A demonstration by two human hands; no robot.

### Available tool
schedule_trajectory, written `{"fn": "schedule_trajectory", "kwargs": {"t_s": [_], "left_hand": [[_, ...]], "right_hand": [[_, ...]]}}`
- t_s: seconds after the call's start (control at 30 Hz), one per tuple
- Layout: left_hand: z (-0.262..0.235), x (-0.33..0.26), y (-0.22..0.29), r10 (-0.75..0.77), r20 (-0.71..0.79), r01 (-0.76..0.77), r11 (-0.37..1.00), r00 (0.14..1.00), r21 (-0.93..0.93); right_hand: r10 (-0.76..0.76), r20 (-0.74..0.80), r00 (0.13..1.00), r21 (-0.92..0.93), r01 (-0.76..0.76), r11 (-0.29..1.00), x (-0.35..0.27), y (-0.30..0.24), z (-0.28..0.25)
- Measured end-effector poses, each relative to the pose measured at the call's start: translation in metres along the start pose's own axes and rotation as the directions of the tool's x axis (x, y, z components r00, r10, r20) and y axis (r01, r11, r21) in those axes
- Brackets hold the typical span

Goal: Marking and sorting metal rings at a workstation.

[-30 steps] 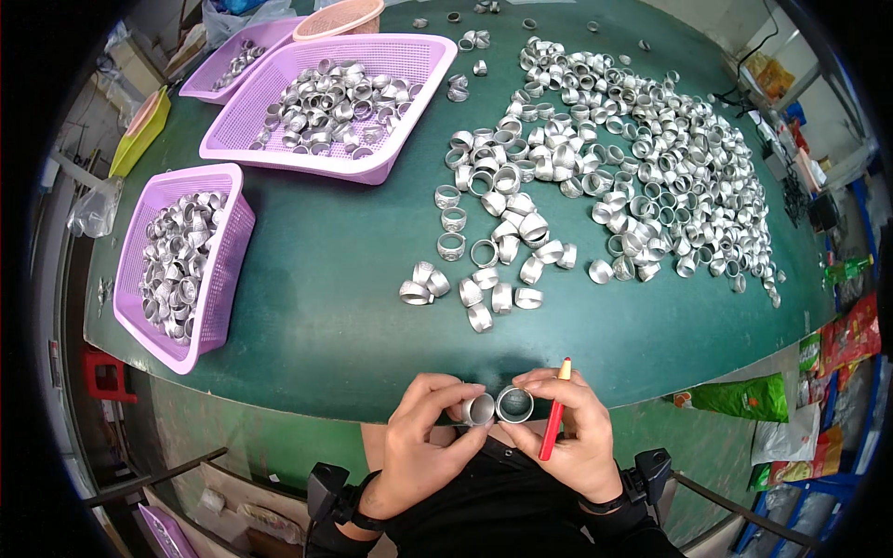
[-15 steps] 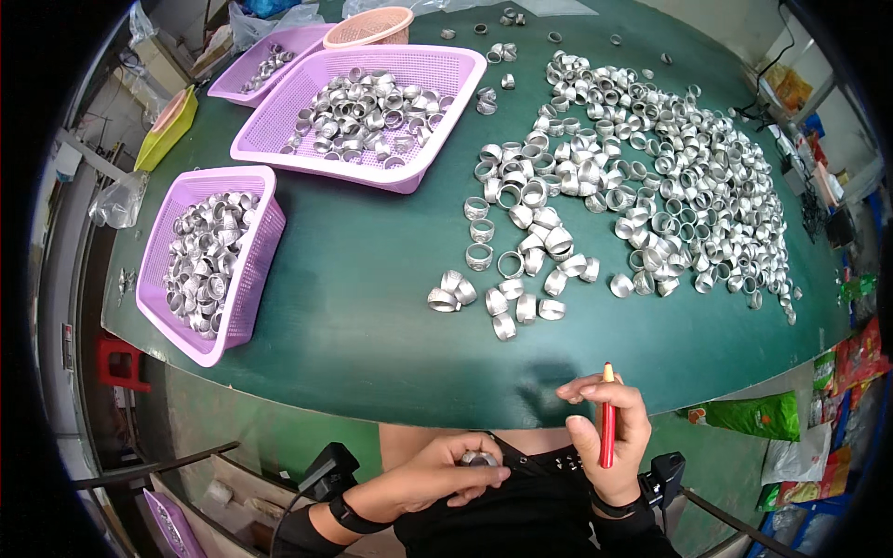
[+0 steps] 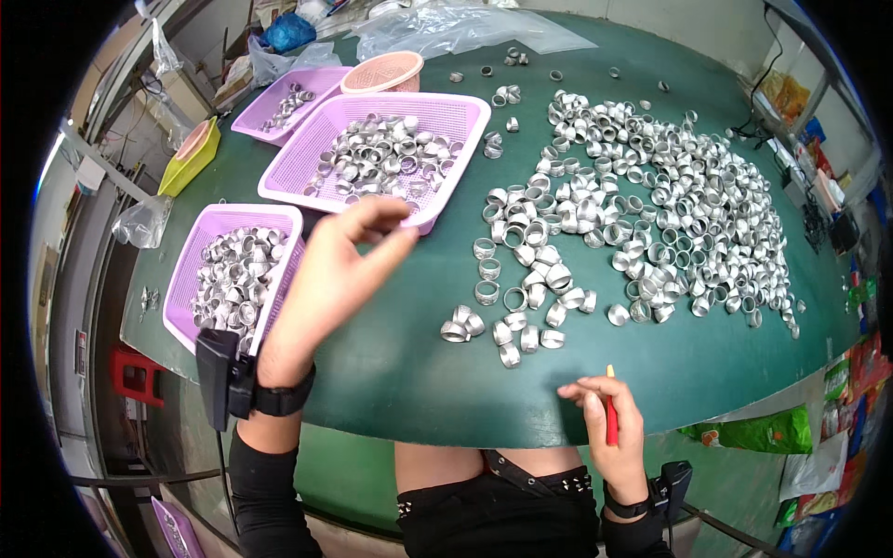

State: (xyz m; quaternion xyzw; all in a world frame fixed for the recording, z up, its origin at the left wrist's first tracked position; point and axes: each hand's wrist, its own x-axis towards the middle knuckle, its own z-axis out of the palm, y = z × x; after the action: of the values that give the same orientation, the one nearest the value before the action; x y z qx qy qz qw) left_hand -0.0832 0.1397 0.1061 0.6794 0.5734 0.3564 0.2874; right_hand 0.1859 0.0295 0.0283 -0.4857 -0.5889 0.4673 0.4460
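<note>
My left hand (image 3: pixel 339 265) reaches over the front edge of the large purple basket (image 3: pixel 284 177), thumb and fingers apart. No ring shows between them. Metal rings (image 3: pixel 372 153) lie heaped inside that basket. At the table's near edge, my right hand (image 3: pixel 628 451) is closed around a red pencil (image 3: pixel 611 423) with a pale yellow tip pointing up. Beyond the right hand, a small cluster of silvery rings (image 3: pixel 510 353) lies on the green table (image 3: pixel 400 372). A much larger spread of loose rings (image 3: pixel 707 214) covers the table's right side.
A smaller purple basket (image 3: pixel 181 279) full of rings stands at the left, partly behind my left forearm. Farther back are another purple basket (image 3: pixel 246 121) and a peach basket (image 3: pixel 381 70). Clear plastic sheeting (image 3: pixel 465 28) lies along the far edge.
My left hand has gone from near my lap, where it held a ring, forward and left to the large basket, and its fingers have parted. The right hand keeps the pencil.
</note>
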Motion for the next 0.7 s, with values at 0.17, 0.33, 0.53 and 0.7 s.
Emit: {"fn": "schedule_trajectory", "kwargs": {"t_s": [0.17, 0.33, 0.53, 0.7], "left_hand": [[0.062, -0.021, -0.037, 0.055, 0.215, -0.092, 0.981, 0.975, 0.168], [0.106, -0.024, -0.048, 0.158, 0.317, -0.190, 0.979, 0.935, 0.073], [0.113, -0.045, -0.034, 0.202, 0.335, -0.223, 0.974, 0.920, 0.025], [0.106, -0.070, -0.029, 0.206, 0.301, -0.213, 0.977, 0.931, -0.012]], "right_hand": [[-0.112, 0.019, 0.993, -0.390, 0.111, 0.914, 0.056, 0.002, -0.014], [-0.232, 0.107, 0.967, -0.460, 0.254, 0.851, 0.112, 0.010, -0.020], [-0.165, 0.329, 0.930, -0.457, 0.310, 0.834, 0.114, 0.013, 0.018], [-0.212, 0.397, 0.893, -0.426, 0.384, 0.820, 0.088, 0.008, 0.022]]}}
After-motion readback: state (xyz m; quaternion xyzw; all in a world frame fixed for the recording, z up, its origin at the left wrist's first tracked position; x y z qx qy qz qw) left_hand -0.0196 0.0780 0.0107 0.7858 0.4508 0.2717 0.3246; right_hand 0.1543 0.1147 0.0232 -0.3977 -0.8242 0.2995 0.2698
